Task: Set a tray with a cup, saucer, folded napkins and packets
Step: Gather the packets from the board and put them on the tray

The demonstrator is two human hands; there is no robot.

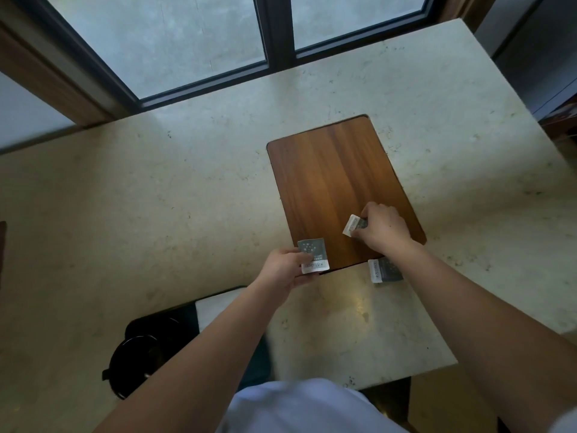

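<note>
Wooden tray (331, 182): L hand (282, 267) pinches packet (313, 255) at near edge; R hand (384, 228) grips another (354, 225) on it.

Tray (331, 182): wood grain, smooth, low satin sheen. Counter (156, 198): pale speckled stone, polished, faintly glossy. Packets (313, 255): grey and white printed paper or foil, can't tell which. Window (162, 42): glass, dark metal-looking frame.

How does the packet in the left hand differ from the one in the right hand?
The left-hand packet shows its full printed face; the right-hand packet is mostly hidden by the right hand, only its white end showing. The left-hand packet overhangs the wooden tray's near edge, held by the left hand; the right-hand packet is inside the tray. Both are grey with a white strip.
</note>
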